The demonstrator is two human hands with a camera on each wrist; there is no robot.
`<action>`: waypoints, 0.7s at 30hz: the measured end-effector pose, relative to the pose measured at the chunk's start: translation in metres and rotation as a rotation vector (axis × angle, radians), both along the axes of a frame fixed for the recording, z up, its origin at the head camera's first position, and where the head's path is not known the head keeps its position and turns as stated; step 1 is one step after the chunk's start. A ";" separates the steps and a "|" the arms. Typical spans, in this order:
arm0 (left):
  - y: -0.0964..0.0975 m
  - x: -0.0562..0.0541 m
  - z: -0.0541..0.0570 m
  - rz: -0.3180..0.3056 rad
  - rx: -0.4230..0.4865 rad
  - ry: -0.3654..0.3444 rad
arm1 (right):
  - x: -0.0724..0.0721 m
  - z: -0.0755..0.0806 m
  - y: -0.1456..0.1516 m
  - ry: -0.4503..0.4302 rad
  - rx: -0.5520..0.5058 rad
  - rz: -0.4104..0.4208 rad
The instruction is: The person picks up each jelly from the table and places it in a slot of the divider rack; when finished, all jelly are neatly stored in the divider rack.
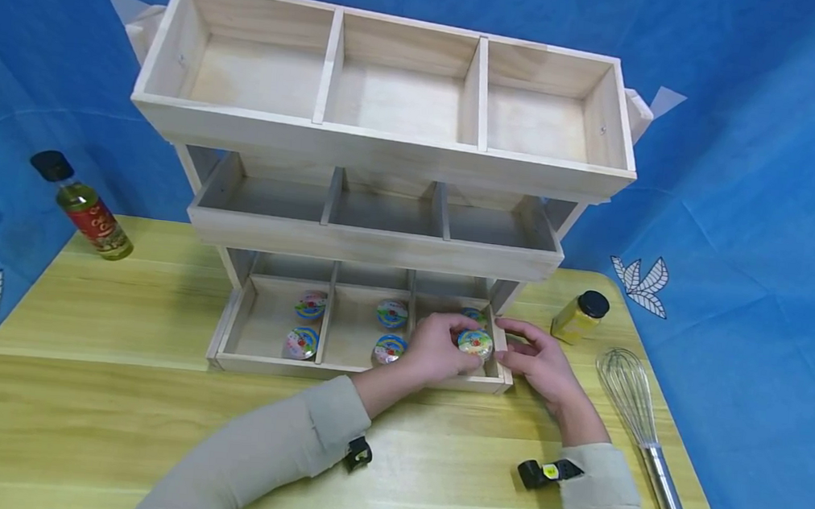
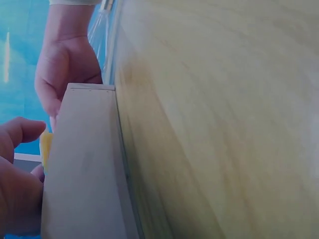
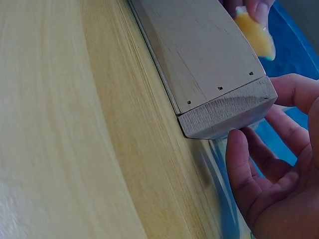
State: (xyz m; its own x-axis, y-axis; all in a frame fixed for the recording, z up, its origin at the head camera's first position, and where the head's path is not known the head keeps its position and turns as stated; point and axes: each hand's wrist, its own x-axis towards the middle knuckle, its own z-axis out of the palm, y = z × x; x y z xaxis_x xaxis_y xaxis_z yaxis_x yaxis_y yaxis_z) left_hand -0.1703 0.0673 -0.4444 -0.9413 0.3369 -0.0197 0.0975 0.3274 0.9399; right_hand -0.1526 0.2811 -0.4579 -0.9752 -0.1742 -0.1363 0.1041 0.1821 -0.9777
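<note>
My left hand (image 1: 439, 348) pinches a small jelly cup (image 1: 476, 343) with a printed lid between thumb and fingers. It is over the right compartment of the bottom tier of a wooden rack (image 1: 372, 247). The cup's yellow body (image 3: 255, 35) shows in the right wrist view. Behind it, another jelly cup (image 1: 473, 314) sits in that compartment, partly hidden. My right hand (image 1: 540, 359) rests its spread fingertips against the tier's right end wall, holding nothing. Two cups, including a front one (image 1: 301, 343), stand in the left compartment. Two more, one in front (image 1: 389, 349), are in the middle compartment.
The rack's top tier (image 1: 388, 141) and middle tier (image 1: 372, 243) overhang the bottom one. On the table (image 1: 110, 406), a yellow jar (image 1: 576, 318) and a whisk (image 1: 643, 429) are at the right. An oil bottle (image 1: 94, 217) stands at the back left.
</note>
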 end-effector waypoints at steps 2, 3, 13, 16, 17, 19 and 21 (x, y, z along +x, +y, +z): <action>0.002 -0.001 -0.001 0.005 -0.024 -0.001 | 0.000 0.000 0.000 0.002 0.001 0.001; 0.003 -0.001 -0.002 0.004 -0.034 -0.003 | 0.000 0.001 0.000 0.004 0.000 0.002; 0.008 -0.001 -0.004 0.014 -0.198 0.047 | 0.000 0.000 0.000 0.023 0.002 0.008; 0.009 -0.001 -0.004 0.004 -0.226 0.032 | 0.000 -0.001 0.000 0.028 0.001 0.012; 0.009 -0.001 -0.004 0.000 -0.231 0.017 | 0.001 -0.001 0.000 0.028 -0.001 0.013; 0.009 -0.001 -0.003 -0.006 -0.242 -0.010 | 0.001 -0.002 0.000 0.027 -0.004 0.012; 0.009 -0.002 -0.002 -0.016 -0.245 -0.040 | 0.000 -0.002 0.000 0.025 -0.010 0.010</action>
